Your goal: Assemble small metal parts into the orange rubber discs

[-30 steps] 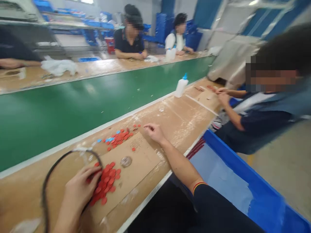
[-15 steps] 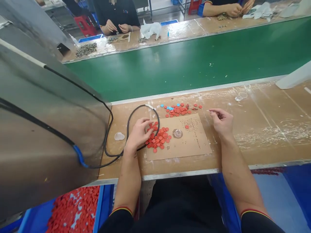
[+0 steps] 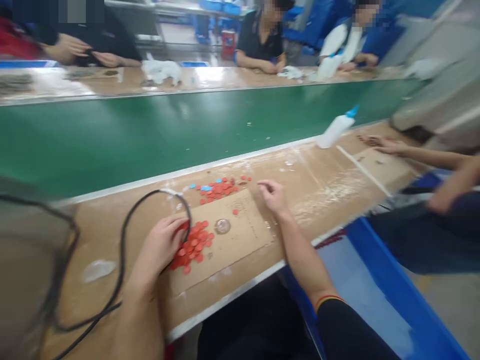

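Head view: your left hand (image 3: 157,247) lies at the upper-left edge of a heap of flat round red discs (image 3: 193,245), on a cardboard sheet (image 3: 240,235). Its fingers (image 3: 176,225) are bent and at the heap, but blur hides whether they grip a disc. The discs are matte and overlap loosely, and the heap stretches diagonally, lower left to upper right in the frame. A single red disc (image 3: 235,212) lies apart on the cardboard, while a looser spread of red and blue discs (image 3: 217,189) sits just beyond the sheet's far edge.

Your right hand (image 3: 273,196) hovers near the sheet's right corner, its fingers (image 3: 262,185) loosely curled with nothing visible between them. A striped band (image 3: 329,300) circles that wrist.

The sheet's long axis runs roughly along the workbench (image 3: 318,200), and a small round dish (image 3: 222,226) sits on it. Any marks on the discs or sheet are too blurred to read. A black cable (image 3: 123,250) loops past your left hand, and a white glue bottle (image 3: 335,127) stands farther along, its blue nozzle pointing up and right in the frame. Beyond the bench runs a green conveyor belt (image 3: 150,120).
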Demonstrator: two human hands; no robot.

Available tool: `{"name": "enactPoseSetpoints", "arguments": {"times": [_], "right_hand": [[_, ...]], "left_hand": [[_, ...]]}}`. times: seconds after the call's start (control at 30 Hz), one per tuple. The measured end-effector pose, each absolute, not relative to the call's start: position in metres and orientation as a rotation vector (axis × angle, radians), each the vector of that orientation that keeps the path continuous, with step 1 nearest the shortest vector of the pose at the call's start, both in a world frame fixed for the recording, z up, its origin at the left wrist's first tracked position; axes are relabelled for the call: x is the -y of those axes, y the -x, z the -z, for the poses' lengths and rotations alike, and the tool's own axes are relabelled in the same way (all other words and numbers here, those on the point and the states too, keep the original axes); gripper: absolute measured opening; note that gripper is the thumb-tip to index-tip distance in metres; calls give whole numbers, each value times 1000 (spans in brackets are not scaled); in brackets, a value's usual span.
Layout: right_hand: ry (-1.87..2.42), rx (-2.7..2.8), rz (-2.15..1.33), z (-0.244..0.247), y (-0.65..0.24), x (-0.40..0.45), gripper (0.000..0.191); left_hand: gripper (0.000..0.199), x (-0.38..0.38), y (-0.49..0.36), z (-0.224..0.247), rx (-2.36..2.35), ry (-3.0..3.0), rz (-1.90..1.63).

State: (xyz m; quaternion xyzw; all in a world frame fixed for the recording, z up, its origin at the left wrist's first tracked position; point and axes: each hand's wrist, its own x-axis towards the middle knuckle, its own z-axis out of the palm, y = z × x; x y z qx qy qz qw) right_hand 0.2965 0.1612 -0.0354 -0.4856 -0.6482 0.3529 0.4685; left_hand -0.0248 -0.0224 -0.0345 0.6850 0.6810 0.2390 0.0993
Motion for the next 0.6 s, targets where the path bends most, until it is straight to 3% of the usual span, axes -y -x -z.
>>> {"name": "enactPoseSetpoints", "arguments": {"times": [0.2, 0.6], "right_hand": [[1206, 1629, -864, 41, -296, -166, 28], [1168, 1633, -938, 37, -294, -162, 29]], "left_hand": [[52, 14, 36, 61, -2102, -2156, -654], [54, 12, 35, 51, -2106, -2164, -651]]}}
